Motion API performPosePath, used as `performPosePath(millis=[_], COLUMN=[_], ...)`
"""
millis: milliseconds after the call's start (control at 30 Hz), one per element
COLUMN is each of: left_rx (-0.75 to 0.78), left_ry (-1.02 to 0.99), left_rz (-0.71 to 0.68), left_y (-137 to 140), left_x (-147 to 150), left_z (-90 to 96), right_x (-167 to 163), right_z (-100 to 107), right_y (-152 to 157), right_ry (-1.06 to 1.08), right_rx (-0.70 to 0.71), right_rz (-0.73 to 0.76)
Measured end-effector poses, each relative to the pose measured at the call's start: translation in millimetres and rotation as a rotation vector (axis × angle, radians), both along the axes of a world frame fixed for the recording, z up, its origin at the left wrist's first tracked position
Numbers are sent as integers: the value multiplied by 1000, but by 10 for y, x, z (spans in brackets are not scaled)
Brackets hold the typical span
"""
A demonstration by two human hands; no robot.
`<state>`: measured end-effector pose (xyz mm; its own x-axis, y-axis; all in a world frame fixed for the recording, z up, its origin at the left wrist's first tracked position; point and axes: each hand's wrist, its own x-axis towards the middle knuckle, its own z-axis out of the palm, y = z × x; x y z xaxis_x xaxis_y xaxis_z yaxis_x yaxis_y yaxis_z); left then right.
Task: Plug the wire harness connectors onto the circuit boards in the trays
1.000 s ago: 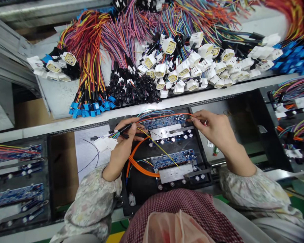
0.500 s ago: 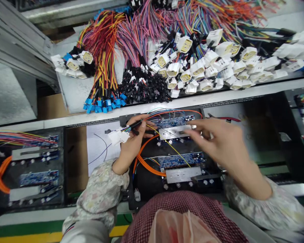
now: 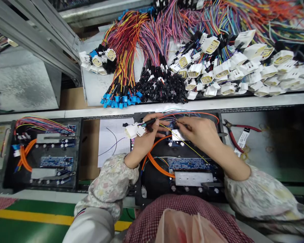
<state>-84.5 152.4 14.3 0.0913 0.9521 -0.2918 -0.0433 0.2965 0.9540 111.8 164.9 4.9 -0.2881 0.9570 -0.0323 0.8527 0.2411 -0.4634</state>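
Note:
My left hand (image 3: 147, 140) is closed around a wire harness whose white connector (image 3: 134, 130) sticks out to the left. Thin wires run from it to the right, over the upper blue circuit board (image 3: 171, 124). Above that board, my right hand (image 3: 197, 130) pinches with thumb and forefinger at a thin wire; its tip is too small to make out. A yellow wire (image 3: 190, 147) slants down to the lower circuit board (image 3: 187, 163). Both boards sit in a black tray (image 3: 152, 184), each beside a silver metal bar (image 3: 194, 179). Thick orange cables (image 3: 155, 163) curve at the tray's left.
Red-handled pliers (image 3: 233, 133) lie right of the tray. A second black tray (image 3: 12, 172) with boards stands at the left, a paper sheet (image 3: 105, 152) between. Behind, a shelf (image 3: 96, 89) bears heaps of wire harnesses (image 3: 126, 67) with blue, black and white connectors.
My right hand has moved left, closer to my left hand, and its fingers have come together at the wires. My left hand keeps its hold. The view has shifted left.

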Motion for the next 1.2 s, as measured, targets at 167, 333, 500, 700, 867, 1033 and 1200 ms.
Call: performPosePath(millis=[167,333,500,700,867,1033,1200], left_rx=[15,29,33,117,634,816,771], left_ry=[-11,-18,-29,128,717,1015,1161], left_rz=[6,12,-9,-205,-376,-725,-908], left_y=[-4,1,2,67,261,380,420], left_x=[-7,-6,-8,-171,-419,-541,-531], left_z=[3,-1,-12,11,-12,70,151], right_x=[-19,-63,18,461,715,676,679], right_z=[4,77,305,487,451,264,205], right_y=[14,64,-169,-370,-51,100,108], right_ry=[-24,-108,-171,-400,-408,-384,-410], right_rx=[-3,-17,104,49,134,47,52], right_rz=[-1,55,-9,167,-116,-19,0])
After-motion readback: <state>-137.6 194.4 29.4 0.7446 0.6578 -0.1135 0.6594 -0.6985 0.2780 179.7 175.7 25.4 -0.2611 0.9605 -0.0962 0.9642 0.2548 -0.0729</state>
